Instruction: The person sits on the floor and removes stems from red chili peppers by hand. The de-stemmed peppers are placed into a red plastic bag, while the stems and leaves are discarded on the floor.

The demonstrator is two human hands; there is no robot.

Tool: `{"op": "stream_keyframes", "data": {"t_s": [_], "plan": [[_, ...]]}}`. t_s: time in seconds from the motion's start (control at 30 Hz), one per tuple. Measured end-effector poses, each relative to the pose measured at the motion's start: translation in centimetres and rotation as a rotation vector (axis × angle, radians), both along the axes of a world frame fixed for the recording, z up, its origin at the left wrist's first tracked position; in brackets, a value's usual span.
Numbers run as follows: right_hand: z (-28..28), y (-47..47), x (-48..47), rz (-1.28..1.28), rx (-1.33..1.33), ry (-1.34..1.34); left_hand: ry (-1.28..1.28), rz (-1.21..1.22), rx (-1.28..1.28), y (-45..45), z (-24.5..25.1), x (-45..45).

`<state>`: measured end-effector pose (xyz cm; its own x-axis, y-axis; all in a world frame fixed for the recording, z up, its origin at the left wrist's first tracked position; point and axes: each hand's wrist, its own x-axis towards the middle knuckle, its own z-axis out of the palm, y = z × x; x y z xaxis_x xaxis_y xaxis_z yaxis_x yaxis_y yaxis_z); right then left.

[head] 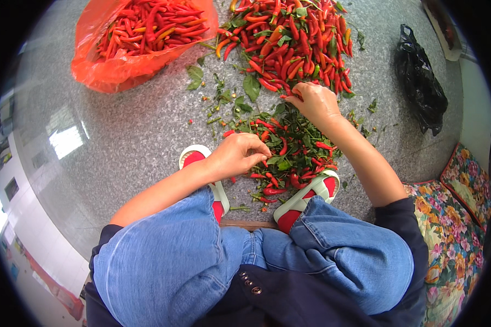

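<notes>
My right hand (316,105) is at the near edge of a large heap of red chili peppers (286,45), thumb and fingers closed around a red chili there. My left hand (238,154) hovers low over a nearer pile of green leaves and stems (296,133) mixed with red chilies. Its thumb and fingertips come together beside a small red chili (265,163); whether they grip it is unclear. At the upper left, a red plastic bag (118,71) stands with its mouth wide, full of chilies without leaves.
Loose leaves (251,87) and stem bits lie on the grey speckled floor (143,118). My slippered feet (309,194) flank the nearer pile. A black plastic bag (421,81) lies to the right, and floral cushions (438,229) are at the lower right.
</notes>
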<state>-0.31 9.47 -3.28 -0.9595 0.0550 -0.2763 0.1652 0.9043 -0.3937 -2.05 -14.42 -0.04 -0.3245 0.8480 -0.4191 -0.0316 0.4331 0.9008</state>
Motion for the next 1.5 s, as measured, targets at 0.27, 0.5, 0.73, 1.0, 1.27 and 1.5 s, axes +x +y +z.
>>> {"op": "stream_keyframes", "data": {"t_s": [0.27, 0.5, 0.73, 1.0, 1.27, 1.5], "plan": [[0.7, -0.5, 1.7, -0.374, -0.790, -0.370, -0.202, 0.265, -0.108, 0.0, 0.4, -0.2], [2.3, -2.6, 3.3, -0.348, -1.142, -0.454, -0.270, 0.517, 0.060, 0.9, 0.4, -1.2], [2.8, -4.0, 4.3, -0.213, -1.305, -0.610, -0.248, 0.397, -0.072, -0.1, -0.1, -1.2], [-0.5, -0.6, 2.6, -0.107, -0.438, 0.133, -0.003, 0.186, -0.133, -0.2, -0.6, -0.8], [-1.0, -0.4, 2.4, 0.108, -0.221, 0.084, -0.189, 0.266, -0.151, 0.1, -0.3, -0.9], [2.7, -4.6, 3.3, -0.573, -1.442, -0.286, -0.596, 0.527, -0.065, 1.1, 0.2, -0.9]]}}
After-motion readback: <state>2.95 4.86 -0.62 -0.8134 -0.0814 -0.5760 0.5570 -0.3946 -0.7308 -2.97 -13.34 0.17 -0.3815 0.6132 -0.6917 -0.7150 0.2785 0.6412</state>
